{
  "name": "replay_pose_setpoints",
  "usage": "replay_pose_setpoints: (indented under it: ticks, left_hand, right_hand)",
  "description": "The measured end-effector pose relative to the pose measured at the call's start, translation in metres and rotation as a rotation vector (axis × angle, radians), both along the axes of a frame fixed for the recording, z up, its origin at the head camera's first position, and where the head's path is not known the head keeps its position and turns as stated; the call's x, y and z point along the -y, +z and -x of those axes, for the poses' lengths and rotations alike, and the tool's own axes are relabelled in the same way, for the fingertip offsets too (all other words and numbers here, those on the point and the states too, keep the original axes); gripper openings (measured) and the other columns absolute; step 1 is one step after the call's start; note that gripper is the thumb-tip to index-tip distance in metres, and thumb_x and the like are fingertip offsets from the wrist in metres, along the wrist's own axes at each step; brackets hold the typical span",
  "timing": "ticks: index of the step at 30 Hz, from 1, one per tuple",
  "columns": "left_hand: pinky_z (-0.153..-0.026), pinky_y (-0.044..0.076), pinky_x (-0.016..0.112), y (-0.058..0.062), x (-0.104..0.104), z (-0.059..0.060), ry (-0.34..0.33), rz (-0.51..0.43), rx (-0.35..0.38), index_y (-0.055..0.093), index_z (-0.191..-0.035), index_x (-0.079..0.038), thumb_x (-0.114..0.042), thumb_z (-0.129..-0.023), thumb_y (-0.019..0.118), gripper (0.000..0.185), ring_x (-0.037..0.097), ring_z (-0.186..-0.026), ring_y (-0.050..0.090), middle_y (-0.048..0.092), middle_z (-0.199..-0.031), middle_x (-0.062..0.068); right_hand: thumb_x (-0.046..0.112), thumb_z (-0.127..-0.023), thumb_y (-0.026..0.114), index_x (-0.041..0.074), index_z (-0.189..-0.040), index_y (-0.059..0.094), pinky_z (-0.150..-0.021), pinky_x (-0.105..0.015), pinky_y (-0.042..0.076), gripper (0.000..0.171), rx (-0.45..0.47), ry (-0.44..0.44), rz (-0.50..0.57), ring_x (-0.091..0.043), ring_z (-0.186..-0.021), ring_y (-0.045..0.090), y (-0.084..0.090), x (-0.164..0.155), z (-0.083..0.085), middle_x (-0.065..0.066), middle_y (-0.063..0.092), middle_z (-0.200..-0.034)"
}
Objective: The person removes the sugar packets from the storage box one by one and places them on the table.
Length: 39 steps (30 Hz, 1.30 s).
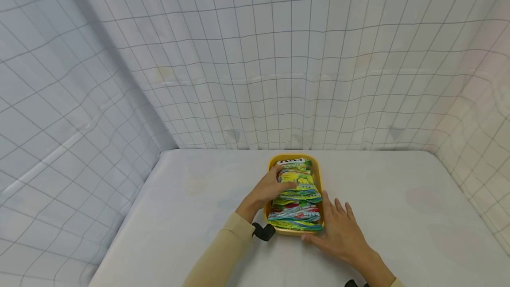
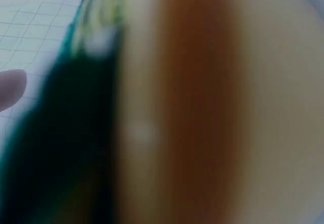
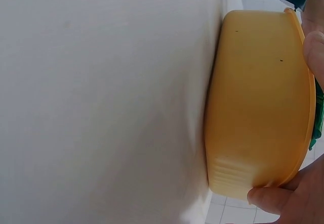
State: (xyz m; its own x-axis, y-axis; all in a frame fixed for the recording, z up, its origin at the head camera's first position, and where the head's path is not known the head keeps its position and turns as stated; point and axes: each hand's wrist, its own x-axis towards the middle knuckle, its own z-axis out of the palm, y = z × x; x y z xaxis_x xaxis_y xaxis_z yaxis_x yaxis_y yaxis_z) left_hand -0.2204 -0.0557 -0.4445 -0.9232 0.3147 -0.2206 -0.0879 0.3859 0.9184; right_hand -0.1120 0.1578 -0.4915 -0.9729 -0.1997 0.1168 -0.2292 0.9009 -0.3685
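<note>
A yellow plastic tub (image 1: 322,216) stands on the white table, filled with a row of shiny snack packets (image 1: 296,198), mostly green and yellow, some with red and blue. My left hand (image 1: 268,187) lies over the tub's left side, its thumb stretched across the packets; the other fingers reach the far-left packets and are partly hidden. Spread around the near right corner, my right hand (image 1: 340,234) touches the tub with straight fingers. Seen from the right wrist, its thumb (image 3: 315,52) is at the rim and a fingertip (image 3: 268,198) rests against the side wall.
White cloth covers the table (image 1: 191,216). A white wall with a dark grid (image 1: 295,79) rises behind it, with more gridded walls on both sides. A black device (image 1: 264,232) is strapped at my left wrist. The left wrist view is mostly blurred.
</note>
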Motion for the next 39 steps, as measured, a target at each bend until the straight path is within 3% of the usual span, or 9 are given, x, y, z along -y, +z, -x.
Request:
replay_pose_setpoints:
  ticks: [4,10,13,16,18,29,33,39]
  left_hand:
    - [-0.112,0.036,0.056,0.001,-0.001,0.002,0.005,0.082,0.019,0.024,-0.161,-0.003,-0.036,-0.090,0.077,0.095,0.040,-0.144,0.035,0.031,-0.162,0.019]
    - [-0.104,0.044,0.055,0.006,-0.004,0.004,0.002,0.196,-0.016,0.033,-0.157,0.000,-0.032,-0.085,0.083,0.094,0.038,-0.130,0.050,0.048,-0.149,0.019]
    - [-0.093,0.051,0.049,0.007,-0.005,0.004,-0.005,0.218,-0.037,0.045,-0.148,0.000,-0.028,-0.085,0.083,0.079,0.031,-0.111,0.060,0.061,-0.128,0.015]
    - [-0.085,0.053,0.045,0.007,-0.005,0.005,-0.020,0.237,-0.064,0.054,-0.135,-0.001,-0.025,-0.086,0.084,0.062,0.025,-0.095,0.061,0.062,-0.109,0.008]
    - [-0.085,0.053,0.045,0.007,-0.006,0.004,-0.030,0.255,-0.074,0.056,-0.130,-0.002,-0.024,-0.087,0.084,0.056,0.024,-0.093,0.060,0.062,-0.104,0.007]
    - [-0.094,0.051,0.052,0.008,-0.008,0.004,-0.003,0.301,-0.066,0.041,-0.153,-0.006,-0.031,-0.082,0.087,0.088,0.034,-0.114,0.059,0.060,-0.130,0.016]
    - [-0.100,0.048,0.053,0.004,-0.009,0.004,0.015,0.277,-0.083,0.039,-0.155,-0.006,-0.032,-0.081,0.088,0.092,0.037,-0.127,0.053,0.054,-0.142,0.018]
    - [-0.106,0.044,0.053,-0.002,-0.011,0.002,0.037,0.214,-0.095,0.034,-0.155,0.000,-0.032,-0.083,0.088,0.095,0.039,-0.133,0.048,0.048,-0.148,0.021]
  right_hand:
    - [0.084,-0.074,0.065,-0.009,-0.157,0.021,-0.114,-0.068,0.021,0.132,-0.010,0.009,0.001,-0.054,-0.134,0.044,-0.001,0.001,0.000,-0.032,0.051,-0.143]
    - [0.080,-0.075,0.069,-0.010,-0.156,0.021,-0.113,-0.067,0.023,0.130,-0.024,0.017,0.008,-0.051,-0.132,0.048,0.001,0.001,-0.001,-0.031,0.053,-0.141]
    - [0.075,-0.076,0.073,-0.010,-0.156,0.020,-0.114,-0.067,0.024,0.128,-0.028,0.017,0.017,-0.049,-0.132,0.049,0.002,0.001,-0.002,-0.030,0.055,-0.141]
    - [0.073,-0.077,0.073,-0.010,-0.156,0.021,-0.113,-0.067,0.025,0.126,-0.031,0.018,0.022,-0.049,-0.131,0.050,0.003,0.001,-0.002,-0.030,0.055,-0.140]
    - [0.074,-0.077,0.073,-0.010,-0.155,0.021,-0.113,-0.068,0.025,0.126,-0.031,0.020,0.022,-0.049,-0.131,0.050,0.003,0.001,-0.001,-0.030,0.055,-0.140]
    - [0.069,-0.078,0.076,-0.010,-0.155,0.020,-0.113,-0.068,0.025,0.124,-0.033,0.023,0.056,-0.045,-0.132,0.050,0.001,0.001,-0.001,-0.031,0.053,-0.142]
    - [0.071,-0.078,0.074,-0.009,-0.155,0.020,-0.113,-0.068,0.025,0.124,-0.026,0.020,0.064,-0.045,-0.133,0.050,0.000,0.000,-0.001,-0.030,0.053,-0.142]
    - [0.074,-0.078,0.072,-0.009,-0.156,0.019,-0.113,-0.068,0.025,0.125,-0.024,0.028,0.072,-0.045,-0.131,0.051,-0.001,0.000,-0.001,-0.030,0.054,-0.141]
